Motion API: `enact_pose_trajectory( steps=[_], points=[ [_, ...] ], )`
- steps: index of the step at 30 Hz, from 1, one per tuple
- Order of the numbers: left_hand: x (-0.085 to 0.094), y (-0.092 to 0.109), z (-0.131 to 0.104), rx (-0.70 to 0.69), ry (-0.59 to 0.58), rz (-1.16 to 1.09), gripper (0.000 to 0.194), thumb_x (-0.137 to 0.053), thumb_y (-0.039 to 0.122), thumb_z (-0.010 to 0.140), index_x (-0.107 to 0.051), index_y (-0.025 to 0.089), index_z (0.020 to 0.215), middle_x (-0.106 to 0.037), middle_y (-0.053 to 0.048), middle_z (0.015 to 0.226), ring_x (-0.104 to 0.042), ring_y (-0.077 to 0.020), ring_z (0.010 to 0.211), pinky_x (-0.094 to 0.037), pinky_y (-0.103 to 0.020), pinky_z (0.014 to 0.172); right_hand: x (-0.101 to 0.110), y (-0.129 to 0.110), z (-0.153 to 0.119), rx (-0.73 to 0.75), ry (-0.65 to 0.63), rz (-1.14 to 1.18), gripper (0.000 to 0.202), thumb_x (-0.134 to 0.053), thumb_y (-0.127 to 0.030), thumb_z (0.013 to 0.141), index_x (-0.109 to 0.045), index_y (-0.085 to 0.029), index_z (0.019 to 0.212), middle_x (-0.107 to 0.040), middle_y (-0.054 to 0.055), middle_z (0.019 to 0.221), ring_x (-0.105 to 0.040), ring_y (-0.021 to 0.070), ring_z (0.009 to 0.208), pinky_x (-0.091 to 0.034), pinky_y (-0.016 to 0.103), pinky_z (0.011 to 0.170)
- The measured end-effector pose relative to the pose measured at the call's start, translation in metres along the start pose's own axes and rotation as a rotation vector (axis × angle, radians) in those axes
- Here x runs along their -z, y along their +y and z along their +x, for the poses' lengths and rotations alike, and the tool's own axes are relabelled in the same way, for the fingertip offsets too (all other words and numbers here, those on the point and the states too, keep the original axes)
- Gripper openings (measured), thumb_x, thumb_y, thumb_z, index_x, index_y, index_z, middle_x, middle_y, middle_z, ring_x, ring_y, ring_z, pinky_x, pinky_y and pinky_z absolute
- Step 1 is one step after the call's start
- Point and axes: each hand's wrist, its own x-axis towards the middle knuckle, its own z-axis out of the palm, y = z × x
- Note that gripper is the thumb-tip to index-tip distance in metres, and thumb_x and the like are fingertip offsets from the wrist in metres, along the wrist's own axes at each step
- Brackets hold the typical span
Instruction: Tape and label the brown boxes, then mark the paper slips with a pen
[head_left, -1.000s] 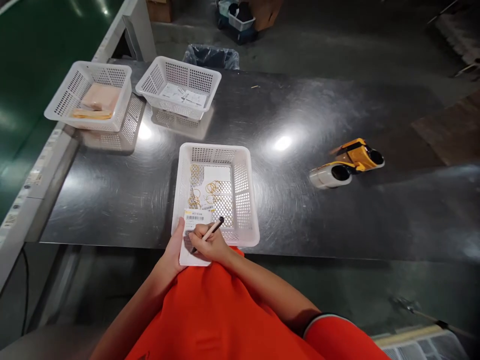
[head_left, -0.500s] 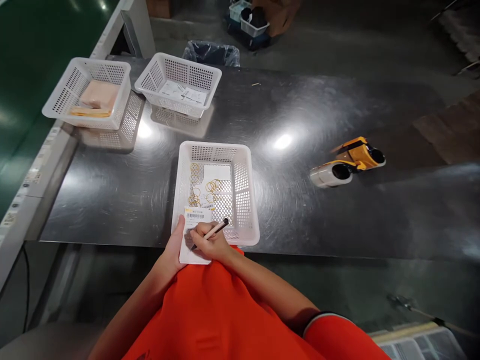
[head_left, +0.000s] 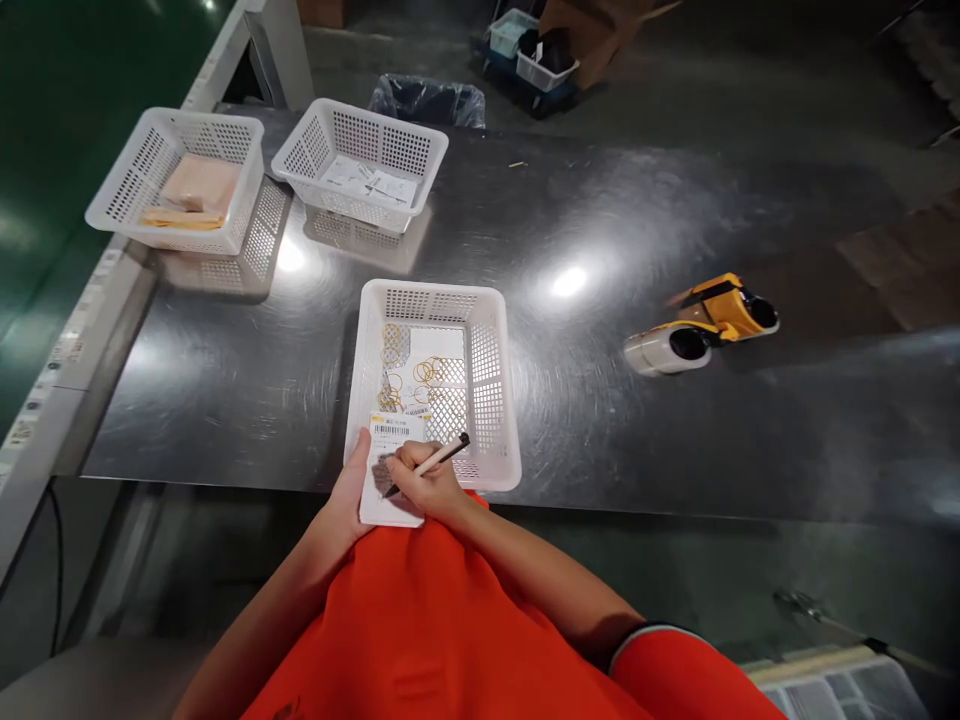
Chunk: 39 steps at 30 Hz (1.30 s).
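My left hand grips a white paper label printed with a barcode, its thumb along the left edge. Whether this is one sheet or a small stack I cannot tell. A pen with a pale barrel and dark ends is pinched in my right hand, its tip on the lower part of the label. Just beyond both hands stands a white perforated basket, with the label overlapping its near rim. Inside lie yellow rubber bands and white papers.
Farther left on the metal table stand a basket with pinkish and yellow packets and another basket with papers. A yellow-and-white handheld device lies to the right. A lined bin stands behind the table.
The pen has shifted slightly right along the label, its top end tilting a little. My left hand holds the label in nearly the same place. The view has turned slightly.
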Motion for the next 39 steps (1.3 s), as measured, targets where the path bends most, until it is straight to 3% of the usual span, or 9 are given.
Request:
enact_pose_trajectory(
  steps=[14, 18, 21, 24, 27, 29, 31, 34, 39],
  points=[
    [0.001, 0.000, 0.002, -0.008, 0.039, 0.005, 0.055, -0.044, 0.048, 0.092, -0.053, 0.012, 0.133, -0.074, -0.012, 0.102, -0.071, -0.0252, 0.091, -0.055, -0.038, 0.088, -0.004, 0.007, -0.003, -0.070, -0.028, 0.044, 0.046, -0.058, -0.038, 0.078, -0.026, -0.022, 0.048, -0.028, -0.008, 0.043, -0.026, 0.0058, 0.044, -0.024, 0.022, 0.044],
    [0.004, 0.001, 0.005, -0.002, 0.003, -0.043, 0.052, -0.042, 0.049, 0.093, -0.056, 0.013, 0.127, -0.074, -0.011, 0.098, -0.070, -0.0236, 0.089, -0.056, -0.038, 0.087, 0.002, 0.010, 0.000, -0.054, 0.185, 0.228, 0.042, -0.060, -0.047, 0.081, -0.036, -0.022, 0.058, -0.038, -0.008, 0.048, -0.034, 0.0068, 0.043, -0.030, 0.022, 0.044],
    [0.018, 0.005, 0.008, 0.001, -0.045, -0.015, 0.056, -0.044, 0.057, 0.089, -0.060, 0.013, 0.121, -0.073, -0.012, 0.094, -0.070, -0.0248, 0.089, -0.056, -0.040, 0.086, 0.023, 0.023, 0.019, -0.005, 0.316, 0.160, 0.034, -0.043, -0.055, 0.091, -0.051, -0.022, 0.089, -0.059, -0.002, 0.068, -0.048, 0.0096, 0.047, -0.037, 0.023, 0.045],
    [0.041, 0.011, 0.013, -0.045, -0.026, 0.019, 0.065, -0.036, 0.066, 0.087, -0.062, 0.014, 0.116, -0.072, -0.014, 0.093, -0.070, -0.0261, 0.089, -0.057, -0.043, 0.084, 0.052, 0.051, 0.049, -0.088, 0.148, -0.461, 0.041, -0.016, -0.039, 0.100, -0.046, -0.019, 0.121, -0.068, 0.009, 0.099, -0.060, 0.0121, 0.062, -0.046, 0.025, 0.056],
    [0.058, 0.015, 0.018, -0.126, 0.049, 0.014, 0.062, -0.030, 0.062, 0.090, -0.063, 0.014, 0.110, -0.072, -0.013, 0.091, -0.070, -0.0247, 0.083, -0.058, -0.043, 0.080, 0.069, 0.087, 0.073, -0.169, -0.103, -0.956, 0.031, -0.035, -0.026, 0.096, -0.054, -0.016, 0.119, -0.069, 0.013, 0.105, -0.065, 0.0200, 0.088, -0.049, 0.031, 0.076],
    [0.061, 0.016, 0.019, -0.107, 0.034, -0.001, 0.055, -0.036, 0.058, 0.091, -0.064, 0.015, 0.110, -0.072, -0.012, 0.092, -0.069, -0.0237, 0.082, -0.058, -0.040, 0.079, 0.066, 0.107, 0.079, -0.156, -0.205, -1.026, 0.031, -0.055, -0.019, 0.084, -0.059, -0.015, 0.114, -0.067, 0.016, 0.116, -0.059, 0.0275, 0.109, -0.046, 0.037, 0.091],
    [0.059, 0.016, 0.019, -0.073, 0.000, -0.016, 0.052, -0.037, 0.055, 0.092, -0.065, 0.015, 0.110, -0.071, -0.012, 0.094, -0.069, -0.0232, 0.083, -0.058, -0.038, 0.078, 0.053, 0.122, 0.078, -0.137, -0.278, -1.101, 0.042, -0.062, -0.015, 0.077, -0.058, -0.013, 0.119, -0.055, 0.022, 0.135, -0.045, 0.0348, 0.128, -0.038, 0.045, 0.102],
    [0.053, 0.015, 0.019, -0.065, 0.009, -0.023, 0.052, -0.036, 0.055, 0.092, -0.065, 0.015, 0.109, -0.071, -0.012, 0.094, -0.069, -0.0228, 0.083, -0.058, -0.037, 0.076, 0.030, 0.134, 0.070, -0.150, -0.309, -1.196, 0.049, -0.055, -0.016, 0.083, -0.048, -0.006, 0.131, -0.032, 0.030, 0.149, -0.029, 0.0437, 0.137, -0.034, 0.058, 0.102],
    [0.048, 0.016, 0.017, -0.062, 0.058, -0.010, 0.050, -0.040, 0.055, 0.091, -0.065, 0.013, 0.106, -0.072, -0.011, 0.092, -0.070, -0.0215, 0.082, -0.058, -0.035, 0.077, 0.018, 0.138, 0.069, -0.195, -0.406, -1.332, 0.048, -0.036, -0.016, 0.092, -0.039, -0.008, 0.140, -0.029, 0.031, 0.150, -0.041, 0.0428, 0.129, -0.047, 0.052, 0.089]
  ],
)
